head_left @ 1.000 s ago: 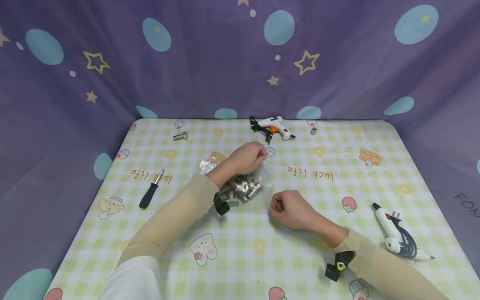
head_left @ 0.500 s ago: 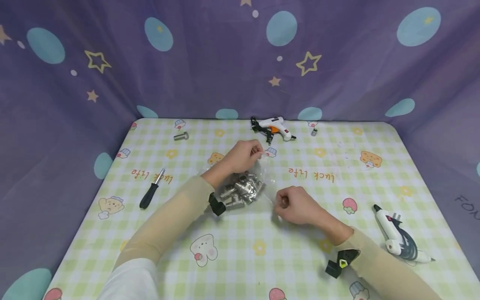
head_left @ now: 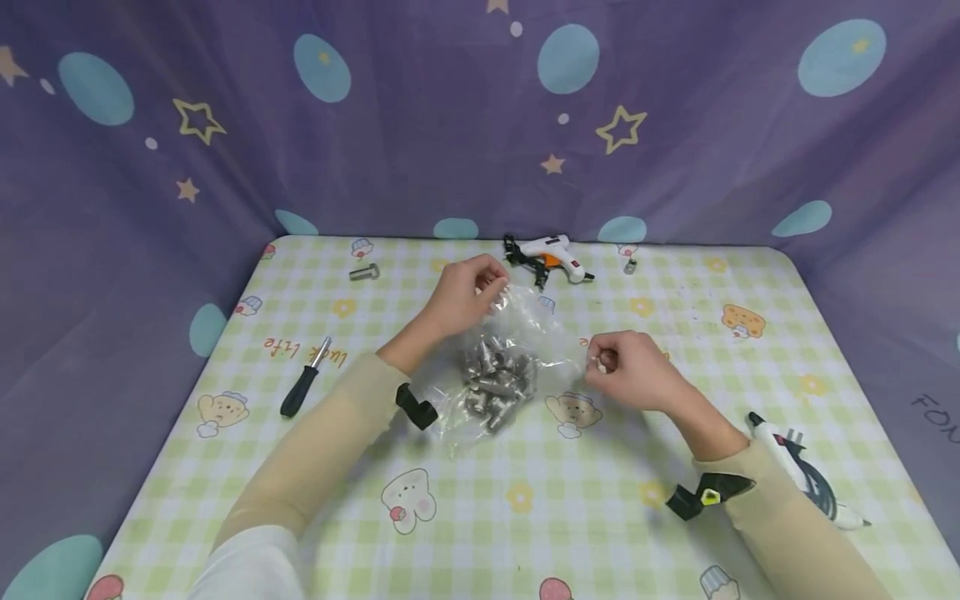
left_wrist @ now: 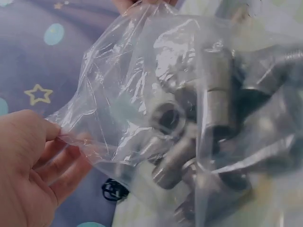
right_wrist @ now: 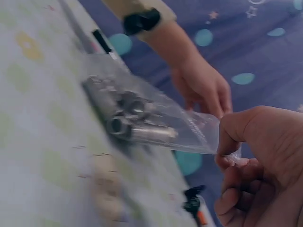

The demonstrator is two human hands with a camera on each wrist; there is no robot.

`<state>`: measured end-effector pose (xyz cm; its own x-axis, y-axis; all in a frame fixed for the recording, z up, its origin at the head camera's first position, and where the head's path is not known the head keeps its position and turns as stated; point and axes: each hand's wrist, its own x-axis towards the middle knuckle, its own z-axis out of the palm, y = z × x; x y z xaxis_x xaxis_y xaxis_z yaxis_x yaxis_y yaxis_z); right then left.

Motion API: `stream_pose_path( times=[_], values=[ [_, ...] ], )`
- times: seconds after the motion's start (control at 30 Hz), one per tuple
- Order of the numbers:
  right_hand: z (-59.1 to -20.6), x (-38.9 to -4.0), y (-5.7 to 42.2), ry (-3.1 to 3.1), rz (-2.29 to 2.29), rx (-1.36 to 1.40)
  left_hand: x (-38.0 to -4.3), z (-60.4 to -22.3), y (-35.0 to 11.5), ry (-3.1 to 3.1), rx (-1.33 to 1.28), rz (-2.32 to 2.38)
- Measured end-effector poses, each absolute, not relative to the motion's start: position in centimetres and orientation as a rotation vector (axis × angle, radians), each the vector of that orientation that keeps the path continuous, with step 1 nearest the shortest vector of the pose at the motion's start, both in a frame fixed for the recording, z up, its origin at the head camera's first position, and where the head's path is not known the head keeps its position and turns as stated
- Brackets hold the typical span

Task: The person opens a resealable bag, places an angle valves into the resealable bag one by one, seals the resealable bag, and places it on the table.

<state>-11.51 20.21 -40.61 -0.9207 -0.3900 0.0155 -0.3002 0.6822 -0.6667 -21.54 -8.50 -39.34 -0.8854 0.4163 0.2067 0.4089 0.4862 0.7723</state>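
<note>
A clear plastic bag (head_left: 543,329) holds several silvery metal fittings (head_left: 498,379), some tube-shaped, bunched in its lower part. My left hand (head_left: 467,292) pinches one top corner of the bag between thumb and fingers. The opposite corner is pinched by my right hand (head_left: 630,367), its other fingers curled. Between the hands the bag's upper edge is stretched out. In the left wrist view the fittings (left_wrist: 218,99) show through the film, partly blurred. From the right wrist view the bag (right_wrist: 189,125) hangs slanted between both hands; whether its bottom touches the table cannot be told.
On the checked tablecloth (head_left: 465,533) lie a black-handled screwdriver (head_left: 303,383) at left and a bolt (head_left: 364,272) behind it. A white glue gun (head_left: 551,252) with an orange trigger is at the back, near a small metal piece (head_left: 630,266). Another glue gun (head_left: 813,479) lies at right, partly behind my forearm.
Both hands have risen, the left going slightly leftward and the right moving further right and away. The bag has spread between them, and its fittings have shifted within it.
</note>
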Motion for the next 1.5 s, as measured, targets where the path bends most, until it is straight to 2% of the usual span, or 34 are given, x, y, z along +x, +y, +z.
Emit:
stream_pose_path(
  times=[0.23, 0.4, 0.6, 0.87, 1.23, 1.5],
  values=[
    [-37.8, -12.3, 21.3, 2.883, -1.086, -0.588, -20.2, -37.7, -9.2, 2.555, 0.701, 1.775],
    [-36.6, -12.6, 21.1, 3.002, -1.268, -0.674, -18.9, -35.8, -9.4, 2.529, 0.705, 1.954],
    [-35.0, -13.6, 20.6, 3.06, -1.586, -0.899, -17.6, -33.8, -9.6, 2.538, 0.868, 2.104],
    [-32.9, -14.9, 20.4, 3.05, -1.693, -1.168, -15.9, -33.0, -10.1, 2.427, 0.951, 2.271],
    [-34.2, -13.8, 20.2, 2.94, -1.725, -1.173, -14.0, -33.5, -11.0, 2.429, 0.79, 2.286],
    [-34.9, -13.5, 20.3, 2.846, -1.898, -1.111, -13.7, -34.5, -10.9, 2.37, 0.844, 2.297]
  ],
)
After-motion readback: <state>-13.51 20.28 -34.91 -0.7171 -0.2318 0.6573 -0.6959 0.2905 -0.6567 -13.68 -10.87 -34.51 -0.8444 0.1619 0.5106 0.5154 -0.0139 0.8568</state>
